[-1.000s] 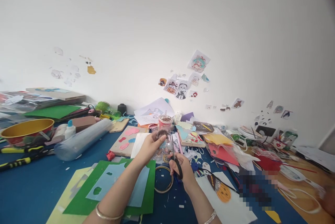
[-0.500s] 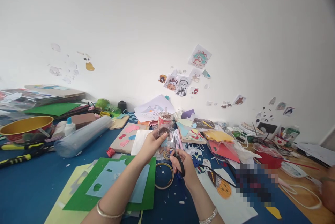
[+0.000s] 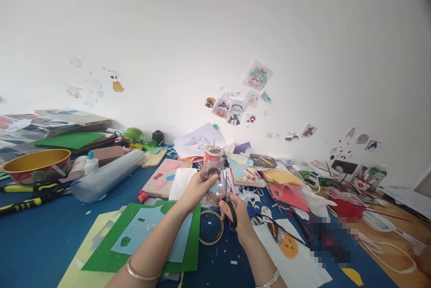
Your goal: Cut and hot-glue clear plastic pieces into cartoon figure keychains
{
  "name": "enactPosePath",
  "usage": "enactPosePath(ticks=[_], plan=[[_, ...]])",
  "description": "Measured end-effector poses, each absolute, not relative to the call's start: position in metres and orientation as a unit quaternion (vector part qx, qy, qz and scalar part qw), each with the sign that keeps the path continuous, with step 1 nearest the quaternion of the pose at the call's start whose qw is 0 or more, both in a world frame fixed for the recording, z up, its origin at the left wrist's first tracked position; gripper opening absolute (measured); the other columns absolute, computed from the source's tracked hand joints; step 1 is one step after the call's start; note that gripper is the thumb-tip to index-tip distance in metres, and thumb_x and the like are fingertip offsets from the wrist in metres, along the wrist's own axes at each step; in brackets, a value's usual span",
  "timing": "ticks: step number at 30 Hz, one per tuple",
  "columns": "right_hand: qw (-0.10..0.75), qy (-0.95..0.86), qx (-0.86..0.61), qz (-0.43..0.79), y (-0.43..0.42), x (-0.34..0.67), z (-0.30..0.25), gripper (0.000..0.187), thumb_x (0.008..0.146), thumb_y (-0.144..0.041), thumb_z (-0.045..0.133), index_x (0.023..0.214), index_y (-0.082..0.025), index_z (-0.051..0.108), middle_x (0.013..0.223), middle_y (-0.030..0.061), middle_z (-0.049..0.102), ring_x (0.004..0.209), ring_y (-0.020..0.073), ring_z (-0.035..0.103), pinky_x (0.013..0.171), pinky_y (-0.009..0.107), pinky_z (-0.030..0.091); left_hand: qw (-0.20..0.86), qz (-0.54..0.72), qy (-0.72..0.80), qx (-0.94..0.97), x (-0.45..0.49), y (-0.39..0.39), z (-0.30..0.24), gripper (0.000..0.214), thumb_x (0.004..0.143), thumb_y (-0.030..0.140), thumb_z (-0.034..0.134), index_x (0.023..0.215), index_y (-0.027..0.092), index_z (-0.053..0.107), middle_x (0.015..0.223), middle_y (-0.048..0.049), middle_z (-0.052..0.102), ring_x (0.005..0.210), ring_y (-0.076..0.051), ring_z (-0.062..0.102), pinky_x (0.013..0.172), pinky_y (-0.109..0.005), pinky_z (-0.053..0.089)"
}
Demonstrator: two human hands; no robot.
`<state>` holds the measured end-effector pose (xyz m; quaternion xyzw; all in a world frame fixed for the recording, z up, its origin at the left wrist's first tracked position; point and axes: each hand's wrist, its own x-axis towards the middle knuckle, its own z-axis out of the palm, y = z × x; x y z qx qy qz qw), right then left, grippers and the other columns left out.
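My left hand (image 3: 196,189) is pinched on a clear plastic piece with a round dark brown picture (image 3: 212,172) on it. My right hand (image 3: 238,216) grips a pair of scissors (image 3: 231,211) by the black handles. The scissor blades point up and away, close beside the right edge of the plastic piece; whether they touch it I cannot tell. Just behind stands a red and white cup (image 3: 213,155) with a straw. A thin gold-brown ring (image 3: 221,230), like a nearly used tape roll, lies on the blue table below my hands.
Light blue felt (image 3: 141,223) lies over green felt (image 3: 107,252) at my left. Farther left are a clear plastic roll (image 3: 107,176), a white glue bottle (image 3: 90,165), a gold-lined bowl (image 3: 37,161) and yellow-black pliers (image 3: 30,202). Paper with a pumpkin drawing (image 3: 288,245) lies at right.
The view has shifted slightly. My left hand has moved a little to the right, while its hold on the plastic piece and my right hand's hold on the scissors stay the same.
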<state>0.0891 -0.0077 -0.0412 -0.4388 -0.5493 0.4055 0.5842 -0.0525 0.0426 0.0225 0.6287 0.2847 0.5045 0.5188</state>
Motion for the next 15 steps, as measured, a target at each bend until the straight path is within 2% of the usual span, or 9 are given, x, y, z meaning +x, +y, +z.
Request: enactPosePath(ticks=[4,10,12,15], plan=[[0.585,-0.532,-0.455,0.41,-0.005,0.089,-0.042,0.036,0.06,-0.048,0.073,0.074,-0.019,0.056,0.046,-0.0066,0.051,0.033,0.0088,0.045,0.035,0.02,0.034,0.529,0.504,0.27,0.627,-0.052,0.044,0.02,0.036,0.071,0.042,0.064,0.09,0.013,0.063,0.081,-0.0049,0.067,0.074,-0.017,0.06,0.063,-0.024,0.046],[0.582,-0.494,-0.506,0.402,-0.01,0.081,-0.032,0.037,0.053,-0.046,0.075,0.066,-0.018,0.055,0.039,-0.008,0.047,0.03,0.0085,0.041,0.032,0.021,0.033,0.586,0.477,0.269,0.597,-0.053,0.044,0.019,0.036,0.071,0.046,0.063,0.089,0.016,0.058,0.069,0.0008,0.06,0.052,-0.012,0.057,0.045,-0.022,0.043],[0.576,-0.495,-0.508,0.406,-0.011,0.079,-0.03,0.039,0.052,-0.048,0.076,0.064,-0.018,0.054,0.036,-0.0083,0.045,0.029,0.0089,0.041,0.032,0.021,0.034,0.587,0.477,0.266,0.598,-0.052,0.044,0.02,0.036,0.07,0.047,0.063,0.088,0.015,0.058,0.068,0.001,0.059,0.051,-0.012,0.056,0.043,-0.021,0.041],[0.582,-0.513,-0.48,0.409,-0.012,0.081,-0.028,0.04,0.056,-0.053,0.073,0.069,-0.018,0.057,0.039,-0.0067,0.049,0.033,0.0099,0.045,0.037,0.022,0.038,0.568,0.478,0.268,0.615,-0.052,0.043,0.019,0.038,0.071,0.046,0.063,0.091,0.013,0.06,0.071,-0.0014,0.061,0.054,-0.012,0.055,0.042,-0.018,0.038]])
